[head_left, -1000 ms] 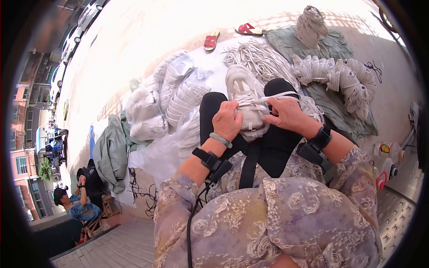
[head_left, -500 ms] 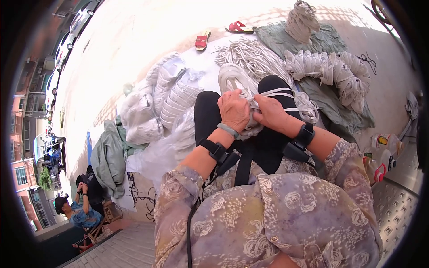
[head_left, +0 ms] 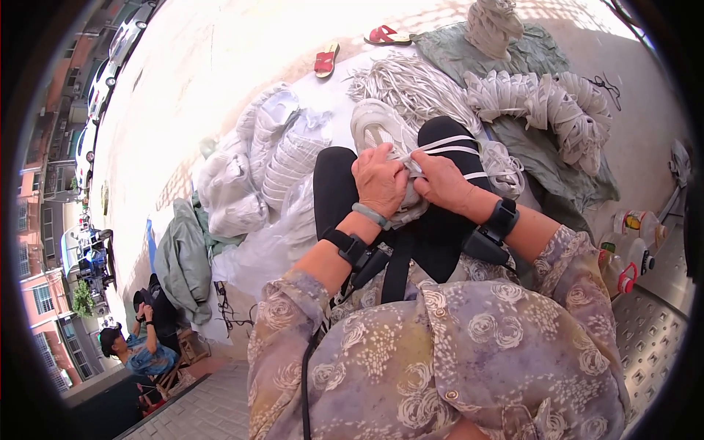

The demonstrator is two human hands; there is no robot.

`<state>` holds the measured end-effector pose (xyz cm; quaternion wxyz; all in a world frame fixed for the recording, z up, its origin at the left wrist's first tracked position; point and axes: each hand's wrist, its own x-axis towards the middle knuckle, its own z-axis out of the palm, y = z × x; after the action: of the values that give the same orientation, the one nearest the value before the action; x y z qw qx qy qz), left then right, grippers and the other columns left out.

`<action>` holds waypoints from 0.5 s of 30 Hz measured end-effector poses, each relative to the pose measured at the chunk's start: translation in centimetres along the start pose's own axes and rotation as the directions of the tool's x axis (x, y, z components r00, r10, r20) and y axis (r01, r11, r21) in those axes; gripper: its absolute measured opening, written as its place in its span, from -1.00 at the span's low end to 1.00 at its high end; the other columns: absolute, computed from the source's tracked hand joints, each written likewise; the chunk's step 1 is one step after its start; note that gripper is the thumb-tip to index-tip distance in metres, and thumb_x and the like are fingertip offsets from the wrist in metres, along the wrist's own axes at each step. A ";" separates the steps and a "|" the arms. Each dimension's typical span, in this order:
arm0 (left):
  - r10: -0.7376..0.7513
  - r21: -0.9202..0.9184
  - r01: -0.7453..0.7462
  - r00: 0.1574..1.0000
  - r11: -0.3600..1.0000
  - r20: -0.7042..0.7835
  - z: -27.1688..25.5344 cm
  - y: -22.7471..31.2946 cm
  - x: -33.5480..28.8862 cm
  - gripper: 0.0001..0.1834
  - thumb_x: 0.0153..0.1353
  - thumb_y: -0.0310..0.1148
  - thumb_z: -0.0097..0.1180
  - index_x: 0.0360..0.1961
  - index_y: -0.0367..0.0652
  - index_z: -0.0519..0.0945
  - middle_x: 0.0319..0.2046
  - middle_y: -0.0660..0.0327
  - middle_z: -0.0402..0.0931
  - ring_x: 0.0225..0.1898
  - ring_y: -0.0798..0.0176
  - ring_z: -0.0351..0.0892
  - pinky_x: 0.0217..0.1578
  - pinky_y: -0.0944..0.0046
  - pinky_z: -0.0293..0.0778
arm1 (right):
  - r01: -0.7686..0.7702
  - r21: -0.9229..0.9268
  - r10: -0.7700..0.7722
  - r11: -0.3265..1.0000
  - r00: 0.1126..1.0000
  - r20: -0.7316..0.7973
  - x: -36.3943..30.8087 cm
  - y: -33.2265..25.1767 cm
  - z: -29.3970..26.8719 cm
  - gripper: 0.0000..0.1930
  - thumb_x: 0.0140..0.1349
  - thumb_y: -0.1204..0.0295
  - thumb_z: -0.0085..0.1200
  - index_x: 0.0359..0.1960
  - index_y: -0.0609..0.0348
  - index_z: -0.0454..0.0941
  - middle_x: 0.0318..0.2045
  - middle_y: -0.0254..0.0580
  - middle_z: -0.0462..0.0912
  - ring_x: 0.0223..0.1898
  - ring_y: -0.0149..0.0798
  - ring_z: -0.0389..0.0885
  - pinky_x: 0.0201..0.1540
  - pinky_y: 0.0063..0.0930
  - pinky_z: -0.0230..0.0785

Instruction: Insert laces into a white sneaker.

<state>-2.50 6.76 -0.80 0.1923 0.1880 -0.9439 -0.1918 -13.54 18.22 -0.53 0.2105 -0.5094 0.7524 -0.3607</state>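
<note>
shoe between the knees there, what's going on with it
A seated person has both hands at the laced front of a white shoe set between their knees. The left hand lies over the shoe, and what its fingertips hold is hidden. The right hand seems to pinch a white lace, with strands running across the right knee. Beyond the shoe lies a heap of loose laces.

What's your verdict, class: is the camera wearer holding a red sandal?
No: the left hand and right hand are at the white shoe.
</note>
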 end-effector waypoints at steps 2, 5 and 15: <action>0.027 -0.129 -0.033 0.998 0.991 -0.050 -0.3 0.0 -0.2 -0.86 -0.15 -0.32 0.12 -0.52 -0.09 0.61 -0.09 0.12 0.43 -0.01 0.03 0.30 -0.01 0.01 0.12 | -0.006 0.002 0.006 1.000 1.000 0.011 0.0 0.4 0.1 -0.70 -0.10 0.43 -0.05 -0.31 0.35 0.31 -0.49 0.19 0.51 -0.33 0.18 0.50 -0.24 -0.08 0.33; 0.217 -0.078 -0.218 0.976 0.973 -0.019 -1.7 0.8 -0.5 -0.88 -0.19 -0.36 0.15 -0.53 -0.08 0.60 -0.06 0.10 0.41 0.00 0.02 0.32 0.02 0.02 0.12 | -0.005 0.010 0.005 1.000 1.000 0.029 0.2 0.9 0.1 -0.72 -0.10 0.45 -0.06 -0.33 0.35 0.32 -0.50 0.19 0.51 -0.33 0.18 0.49 -0.23 -0.07 0.33; 0.392 0.210 -0.399 0.917 0.893 0.077 -1.3 0.2 0.1 -0.87 -0.14 -0.35 0.12 -0.48 -0.05 0.57 -0.05 0.11 0.39 0.00 0.03 0.32 0.01 -0.08 0.11 | -0.056 0.042 0.054 0.998 0.997 0.047 0.4 0.9 0.2 -0.80 -0.08 0.49 -0.07 -0.36 0.29 0.37 -0.48 0.19 0.52 -0.31 0.18 0.50 -0.23 -0.06 0.32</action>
<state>-2.06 6.52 0.44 0.1895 0.0093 -0.9808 -0.0454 -14.13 18.03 -1.34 0.2484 -0.4919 0.7531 -0.3594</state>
